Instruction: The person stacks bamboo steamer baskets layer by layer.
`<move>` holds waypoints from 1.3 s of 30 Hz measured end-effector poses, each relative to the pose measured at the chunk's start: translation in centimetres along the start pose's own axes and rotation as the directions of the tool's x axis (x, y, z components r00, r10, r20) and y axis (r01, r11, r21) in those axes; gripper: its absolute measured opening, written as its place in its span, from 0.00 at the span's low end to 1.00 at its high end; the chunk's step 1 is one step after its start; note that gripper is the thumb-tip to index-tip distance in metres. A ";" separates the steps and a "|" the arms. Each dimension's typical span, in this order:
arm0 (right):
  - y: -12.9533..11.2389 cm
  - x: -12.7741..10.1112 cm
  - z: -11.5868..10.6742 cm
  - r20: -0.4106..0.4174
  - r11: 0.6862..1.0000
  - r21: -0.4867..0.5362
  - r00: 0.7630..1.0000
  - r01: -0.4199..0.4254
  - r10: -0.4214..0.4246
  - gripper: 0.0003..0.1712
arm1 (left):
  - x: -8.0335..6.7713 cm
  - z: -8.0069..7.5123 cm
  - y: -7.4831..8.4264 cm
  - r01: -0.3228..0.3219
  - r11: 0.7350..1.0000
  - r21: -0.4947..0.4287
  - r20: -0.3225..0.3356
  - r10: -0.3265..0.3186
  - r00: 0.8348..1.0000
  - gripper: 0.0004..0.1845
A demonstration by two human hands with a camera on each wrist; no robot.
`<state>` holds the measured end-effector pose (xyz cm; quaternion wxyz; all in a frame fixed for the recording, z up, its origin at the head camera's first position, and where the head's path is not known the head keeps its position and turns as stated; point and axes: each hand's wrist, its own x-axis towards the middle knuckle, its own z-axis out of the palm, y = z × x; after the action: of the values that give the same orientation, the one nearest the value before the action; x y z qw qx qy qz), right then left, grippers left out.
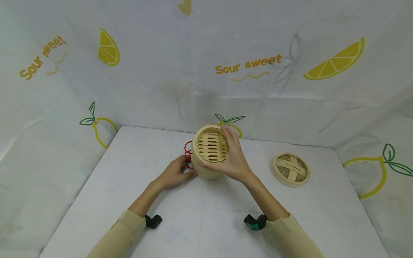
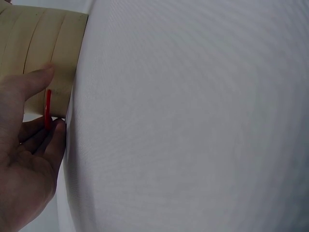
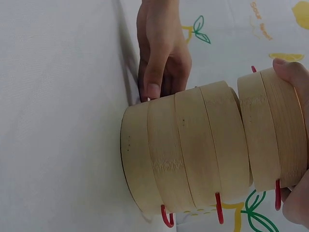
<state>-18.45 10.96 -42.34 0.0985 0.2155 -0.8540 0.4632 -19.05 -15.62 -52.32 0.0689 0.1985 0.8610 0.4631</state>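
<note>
My head camera looks forward and down over the counter toward the lemon-print backdrop, from some way back. My left wrist camera sits close, low along the counter. My right wrist camera looks sideways, near the bamboo steamer. All three share that steamer.

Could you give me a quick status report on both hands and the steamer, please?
Left hand steadies lower steamer tiers at red handles. Right hand grips top tier, lifted clear, tilted. Lid lies apart on table.
</note>
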 end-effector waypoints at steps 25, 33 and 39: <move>-0.1 0.6 0.6 0.026 0.998 -0.060 1.000 -0.005 0.007 0.79 | 0.1 0.0 -0.1 -0.008 1.000 -0.007 0.001 0.008 1.000 0.36; -0.1 0.6 0.7 0.025 0.997 -0.071 1.000 -0.011 0.013 0.79 | -0.1 0.0 0.2 -0.022 1.000 -0.003 -0.005 0.022 1.000 0.36; -0.1 0.6 0.7 0.030 0.997 -0.072 0.999 -0.023 0.026 0.79 | 0.1 0.0 0.0 -0.015 1.000 -0.003 -0.004 0.015 1.000 0.36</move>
<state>-18.94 10.16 -42.39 0.0872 0.2085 -0.8741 0.4299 -19.08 -15.55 -52.31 0.0641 0.2039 0.8589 0.4655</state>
